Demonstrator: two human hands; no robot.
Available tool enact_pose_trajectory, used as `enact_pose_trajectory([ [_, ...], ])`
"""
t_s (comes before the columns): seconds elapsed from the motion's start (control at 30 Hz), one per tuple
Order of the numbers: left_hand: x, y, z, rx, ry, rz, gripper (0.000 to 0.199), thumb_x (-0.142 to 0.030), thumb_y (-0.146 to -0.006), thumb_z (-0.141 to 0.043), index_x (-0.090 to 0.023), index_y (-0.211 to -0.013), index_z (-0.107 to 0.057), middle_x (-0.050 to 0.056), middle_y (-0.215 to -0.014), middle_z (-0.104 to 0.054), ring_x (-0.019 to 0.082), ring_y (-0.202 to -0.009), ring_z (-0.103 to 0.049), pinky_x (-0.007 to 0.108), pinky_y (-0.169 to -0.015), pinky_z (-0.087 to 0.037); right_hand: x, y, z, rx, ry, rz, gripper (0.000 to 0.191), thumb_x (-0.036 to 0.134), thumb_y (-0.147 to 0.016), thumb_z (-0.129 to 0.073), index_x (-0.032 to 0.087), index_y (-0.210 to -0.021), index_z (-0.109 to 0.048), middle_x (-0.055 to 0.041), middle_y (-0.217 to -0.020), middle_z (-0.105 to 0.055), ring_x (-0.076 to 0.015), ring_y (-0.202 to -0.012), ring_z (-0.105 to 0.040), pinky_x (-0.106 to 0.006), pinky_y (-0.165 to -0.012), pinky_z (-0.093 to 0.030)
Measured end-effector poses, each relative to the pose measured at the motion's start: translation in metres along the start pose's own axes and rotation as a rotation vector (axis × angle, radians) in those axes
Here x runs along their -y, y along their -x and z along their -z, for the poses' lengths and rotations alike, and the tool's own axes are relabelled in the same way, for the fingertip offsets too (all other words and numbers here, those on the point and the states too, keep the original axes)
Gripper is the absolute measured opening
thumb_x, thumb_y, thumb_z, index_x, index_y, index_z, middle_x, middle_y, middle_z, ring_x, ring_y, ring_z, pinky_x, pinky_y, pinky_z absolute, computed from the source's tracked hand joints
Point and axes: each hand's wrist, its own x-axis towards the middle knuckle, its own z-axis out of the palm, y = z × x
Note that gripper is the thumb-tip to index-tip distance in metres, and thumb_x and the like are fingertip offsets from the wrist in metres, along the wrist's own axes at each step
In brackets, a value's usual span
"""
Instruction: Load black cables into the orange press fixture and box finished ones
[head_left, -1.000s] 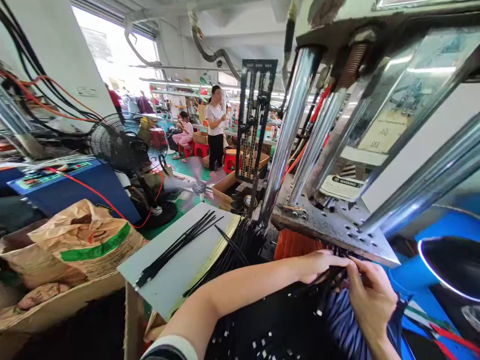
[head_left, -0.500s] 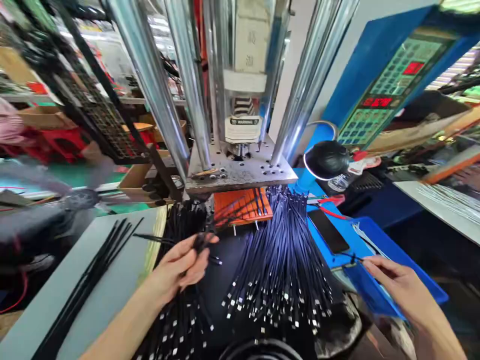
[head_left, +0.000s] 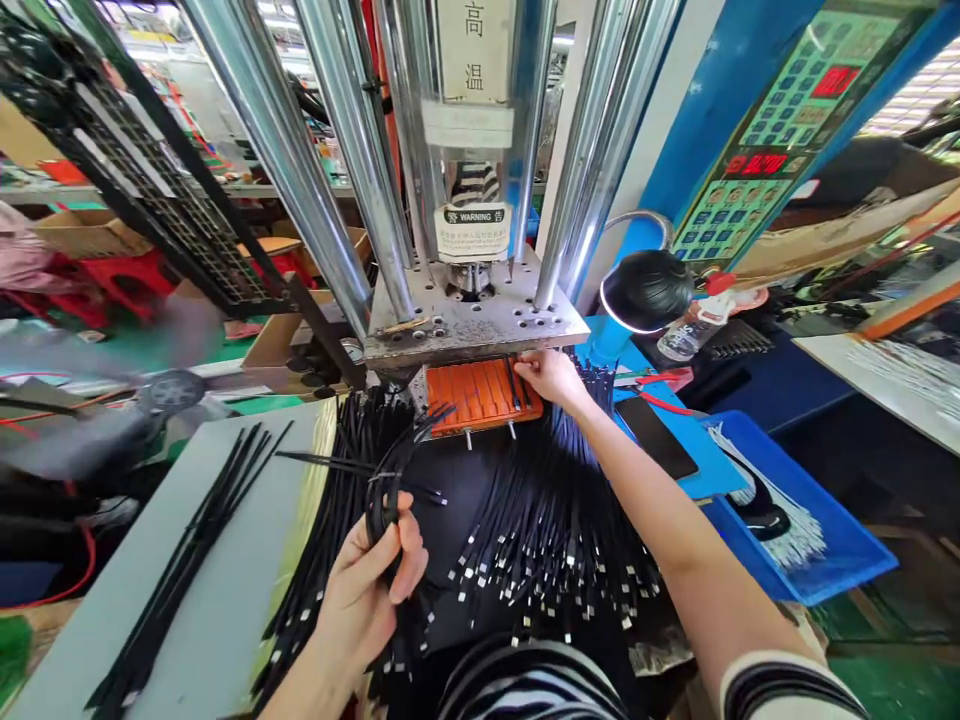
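My left hand (head_left: 375, 575) is closed around a looped bundle of black flat cables (head_left: 384, 490), whose ends fan out over the orange mould. My right hand (head_left: 551, 378) reaches under the press plate to the right end of the orange mould (head_left: 469, 395). Its fingertips pinch a black cable lying in a groove there; the fingers partly cover it. Grooves run across the mould, and those at its left and middle hold no cable. Beside it on the right hangs a thick bunch of black cables (head_left: 555, 530) with small metal plugs. Another bunch of cables (head_left: 337, 500) lies to its left.
Above the mould is a steel press plate (head_left: 480, 335) between upright rods. A grey board (head_left: 232, 560) with loose black cables is at left. On the right are a black lamp (head_left: 649, 292), a phone (head_left: 656, 437), a blue tray (head_left: 847, 555) with white cables and a control panel (head_left: 757, 165).
My right hand has moved from the blue tray's edge leftward to the mould's right end. My left hand has lowered slightly, still gripping its cable bundle. The view has shifted a little.
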Motion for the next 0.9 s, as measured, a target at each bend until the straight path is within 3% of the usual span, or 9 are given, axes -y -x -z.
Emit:
enact_pose_trajectory([
  [0.13,-0.014,0.012,0.000,-0.075,0.144,-0.146,0.025,-0.022,-0.071,-0.080,-0.020,-0.093,-0.070,-0.008,-0.056,-0.048,0.000,-0.036,-0.035,0.014,-0.039,-0.033,0.014,-0.026,-0.011,-0.062,0.071,-0.085,0.031,0.033,-0.092,-0.050,0.014,-0.098,-0.073,-0.0155,-0.104,-0.071,-0.0278,-0.099,-0.065,-0.033,-0.085,-0.046],
  [0.2,-0.024,0.011,-0.001,-0.128,0.224,-0.249,0.024,-0.019,-0.072,-0.078,-0.022,-0.094,-0.068,-0.008,-0.056,-0.044,0.001,-0.038,-0.034,0.014,-0.040,-0.034,0.015,-0.013,-0.009,-0.092,0.044,-0.024,0.029,0.030,-0.092,-0.049,0.014,-0.093,-0.073,-0.0133,-0.096,-0.072,-0.0259,-0.091,-0.065,-0.032,-0.081,-0.045],
  [0.27,-0.030,0.003,-0.003,-0.164,0.249,-0.298,0.026,-0.016,-0.072,-0.075,-0.022,-0.097,-0.067,-0.008,-0.057,-0.041,0.001,-0.040,-0.032,0.014,-0.042,-0.034,0.022,0.014,-0.002,-0.074,-0.044,0.142,0.025,0.030,-0.089,-0.053,0.015,-0.080,-0.072,-0.0078,-0.079,-0.071,-0.0213,-0.074,-0.064,-0.028,-0.069,-0.043],
  [0.37,-0.031,-0.015,-0.003,-0.214,0.162,-0.177,0.032,-0.012,-0.070,-0.075,-0.015,-0.101,-0.067,-0.005,-0.064,-0.048,0.001,-0.045,-0.035,0.014,-0.041,-0.031,0.049,0.060,0.012,0.099,-0.267,0.440,0.023,0.028,-0.087,-0.057,0.018,-0.069,-0.066,-0.0003,-0.066,-0.065,-0.0136,-0.060,-0.056,-0.024,-0.059,-0.036],
  [0.47,-0.025,-0.028,-0.004,-0.190,0.037,-0.014,0.034,-0.022,-0.070,-0.080,-0.010,-0.100,-0.069,0.003,-0.081,-0.061,0.007,-0.062,-0.052,0.016,-0.048,-0.039,0.089,0.095,0.013,0.325,-0.433,0.581,0.017,0.022,-0.087,-0.060,0.018,-0.072,-0.066,0.0019,-0.068,-0.065,-0.0108,-0.061,-0.055,-0.022,-0.059,-0.035],
  [0.53,-0.023,-0.029,-0.006,-0.151,-0.043,-0.013,0.033,-0.031,-0.069,-0.081,-0.011,-0.093,-0.071,0.006,-0.089,-0.066,0.013,-0.076,-0.061,0.022,-0.062,-0.049,0.114,0.103,0.000,0.439,-0.463,0.647,0.017,0.019,-0.088,-0.060,0.018,-0.072,-0.067,0.0029,-0.068,-0.064,-0.0101,-0.061,-0.055,-0.021,-0.061,-0.035],
  [0.63,-0.038,-0.023,-0.002,-0.177,-0.175,-0.151,0.029,-0.037,-0.070,-0.081,-0.014,-0.080,-0.067,0.005,-0.086,-0.069,0.019,-0.083,-0.065,0.031,-0.076,-0.053,0.139,0.094,-0.036,0.540,-0.359,0.679,0.024,0.019,-0.093,-0.053,0.018,-0.076,-0.069,0.0015,-0.073,-0.067,-0.0113,-0.067,-0.058,-0.022,-0.066,-0.037],
  [0.77,-0.098,-0.019,0.035,-0.246,-0.484,-0.247,0.033,-0.042,-0.071,-0.077,-0.015,-0.082,-0.061,-0.001,-0.060,-0.056,0.013,-0.054,-0.057,0.026,-0.054,-0.048,0.148,0.075,-0.088,0.596,-0.033,0.557,0.020,0.019,-0.094,-0.050,0.013,-0.096,-0.069,-0.0120,-0.102,-0.071,-0.0214,-0.095,-0.063,-0.027,-0.079,-0.041],
  [0.9,-0.159,-0.031,0.106,-0.446,-0.930,-0.175,0.026,-0.041,-0.081,-0.061,-0.016,-0.089,-0.059,-0.006,-0.053,-0.037,0.007,-0.038,-0.030,0.022,-0.042,-0.026,0.145,0.073,-0.113,0.637,0.021,0.505,0.023,0.018,-0.090,-0.054,0.015,-0.111,-0.064,-0.0117,-0.105,-0.071,-0.0236,-0.097,-0.065,-0.028,-0.075,-0.042],
])
